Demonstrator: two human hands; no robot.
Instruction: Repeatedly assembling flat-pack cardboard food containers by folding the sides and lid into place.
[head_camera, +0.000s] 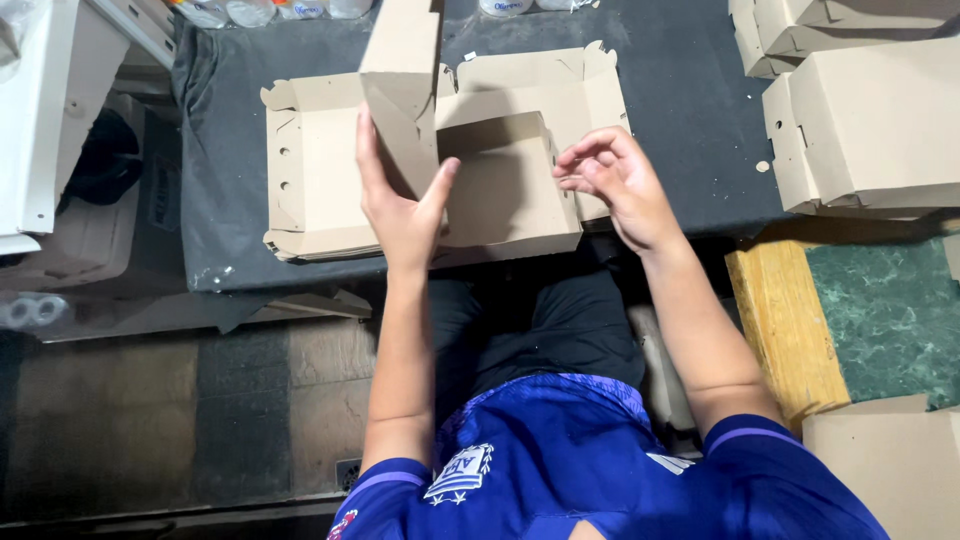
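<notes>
Both hands, left hand (400, 205) and right hand (615, 180), fold a cardboard box (500, 190) (half-formed).

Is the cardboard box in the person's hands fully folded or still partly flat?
Partly folded: the cardboard box has raised walls, but the left hand holds one flap upright and the lid lies open.

Folded boxes (860, 130), bottles (270, 10), green slab (890, 310)
</notes>
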